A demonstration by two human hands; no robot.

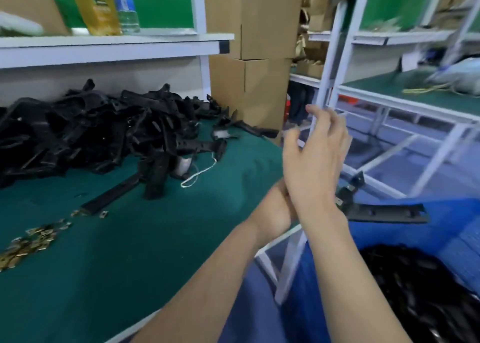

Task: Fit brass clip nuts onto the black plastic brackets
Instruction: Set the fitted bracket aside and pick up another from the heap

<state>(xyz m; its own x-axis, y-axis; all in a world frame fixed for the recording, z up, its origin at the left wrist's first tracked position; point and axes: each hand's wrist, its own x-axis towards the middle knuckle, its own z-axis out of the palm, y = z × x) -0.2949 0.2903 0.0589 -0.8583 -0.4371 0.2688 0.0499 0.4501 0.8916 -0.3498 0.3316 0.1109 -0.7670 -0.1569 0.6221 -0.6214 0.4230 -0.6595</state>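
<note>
Over the blue bin beside the felt-topped green desk, my left hand holds a long, flat black plastic bracket by its end. My right hand hovers open, fingers loosely bent. Shiny brass clip nuts lie scattered on the desk near a tangled bracket heap.

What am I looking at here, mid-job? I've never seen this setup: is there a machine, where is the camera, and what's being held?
No machine: a person works with bare hands, and the single picture comes from a camera worn on the head, looking forward and down. On the green mat lie a heap of black plastic brackets and, at the near left, loose brass clip nuts. The right hand is raised with fingers open, holding nothing. The left hand is curled behind it. One bracket juts out over a blue bin of black parts; its near end is hidden behind the right wrist, so whether the left hand grips it cannot be told.
</note>
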